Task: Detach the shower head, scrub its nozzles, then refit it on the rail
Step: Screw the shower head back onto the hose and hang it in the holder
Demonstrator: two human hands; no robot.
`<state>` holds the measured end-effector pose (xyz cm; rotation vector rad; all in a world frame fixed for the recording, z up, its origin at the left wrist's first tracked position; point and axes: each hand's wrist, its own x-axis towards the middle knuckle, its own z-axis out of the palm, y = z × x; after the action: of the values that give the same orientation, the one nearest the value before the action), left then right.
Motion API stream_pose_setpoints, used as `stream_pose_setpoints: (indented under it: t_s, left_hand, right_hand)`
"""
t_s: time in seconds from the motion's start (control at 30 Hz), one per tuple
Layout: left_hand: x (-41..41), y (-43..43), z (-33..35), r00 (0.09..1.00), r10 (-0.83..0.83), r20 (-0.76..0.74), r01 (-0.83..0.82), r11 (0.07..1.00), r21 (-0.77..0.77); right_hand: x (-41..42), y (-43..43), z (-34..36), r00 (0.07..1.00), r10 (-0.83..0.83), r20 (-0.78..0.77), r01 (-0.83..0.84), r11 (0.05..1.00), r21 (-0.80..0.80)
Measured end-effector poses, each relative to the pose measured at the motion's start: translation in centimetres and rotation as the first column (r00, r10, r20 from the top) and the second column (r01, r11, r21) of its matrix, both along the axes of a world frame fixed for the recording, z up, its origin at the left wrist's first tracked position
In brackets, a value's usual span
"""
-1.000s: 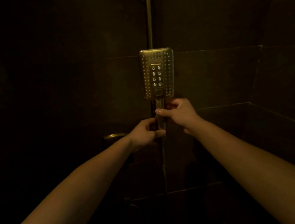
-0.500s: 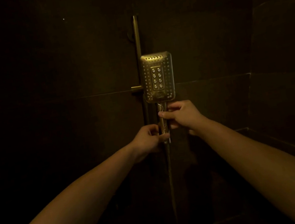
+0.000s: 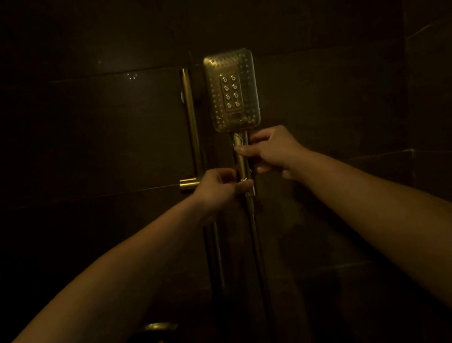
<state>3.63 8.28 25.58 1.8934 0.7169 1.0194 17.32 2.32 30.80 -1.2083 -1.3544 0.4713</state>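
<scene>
A brass rectangular shower head (image 3: 232, 91) stands upright with its nozzle face toward me, in dim light. My right hand (image 3: 271, 151) grips the upper part of its handle (image 3: 242, 162), just under the head. Lower down, my left hand (image 3: 220, 189) closes around the handle's base where the hose (image 3: 256, 241) drops away. The vertical brass rail (image 3: 193, 122) runs to the left of the head, with a round holder knob (image 3: 189, 184) beside my left hand. Whether the head sits in the holder is hidden by my left hand.
Dark tiled walls surround the rail, and a side wall meets them on the right (image 3: 448, 71). A brass tap fitting (image 3: 156, 330) shows low on the left, under my left forearm. The hose hangs straight down beside the rail.
The shower head and both hands now sit to the right of the rail instead of in front of it. The view has shifted, and the holder knob shows beside my left hand.
</scene>
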Motion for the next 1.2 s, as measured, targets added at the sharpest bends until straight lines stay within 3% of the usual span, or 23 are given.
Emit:
stream_pose_setpoints:
  t_s: [0.47, 1.2]
  left_hand:
    - [2.8, 4.6, 4.0, 0.943, 0.333, -0.026, -0.319, 0.919, 0.231]
    - [1.8, 9.7, 7.5, 0.892, 0.408, -0.194, -0.295, 0.851, 0.434]
  right_hand:
    - [2.8, 6.3, 3.5, 0.995, 0.083, -0.057, -0.079, 0.994, 0.073]
    - [2.6, 11.2, 6.1, 0.988, 0.103, -0.111, -0.095, 0.992, 0.08]
